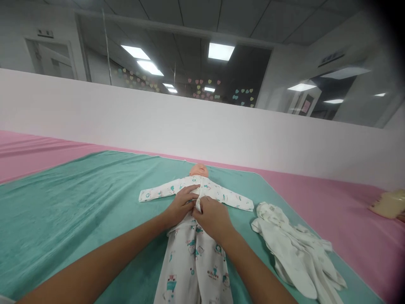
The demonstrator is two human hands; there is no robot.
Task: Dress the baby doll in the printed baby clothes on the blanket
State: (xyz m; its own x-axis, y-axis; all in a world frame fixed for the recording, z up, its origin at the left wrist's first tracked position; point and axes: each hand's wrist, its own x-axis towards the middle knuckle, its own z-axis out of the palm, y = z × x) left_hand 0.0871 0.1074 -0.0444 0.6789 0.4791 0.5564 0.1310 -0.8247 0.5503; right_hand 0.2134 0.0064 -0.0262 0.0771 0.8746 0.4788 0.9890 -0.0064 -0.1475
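A baby doll [198,170] lies face up on a teal blanket [79,202], dressed in a white printed sleepsuit [193,253] with its sleeves spread wide. My left hand [181,205] rests on the doll's chest, fingers pinching the suit's front placket. My right hand [212,216] is beside it, thumb and fingers closed on a fold of the same front edge at the belly. Both hands touch each other over the doll's middle.
A crumpled white garment [294,247] lies on the blanket right of the doll. Pink bedding [348,211] surrounds the blanket. A beige object [387,204] sits at the far right edge. A white wall and glass partition rise behind.
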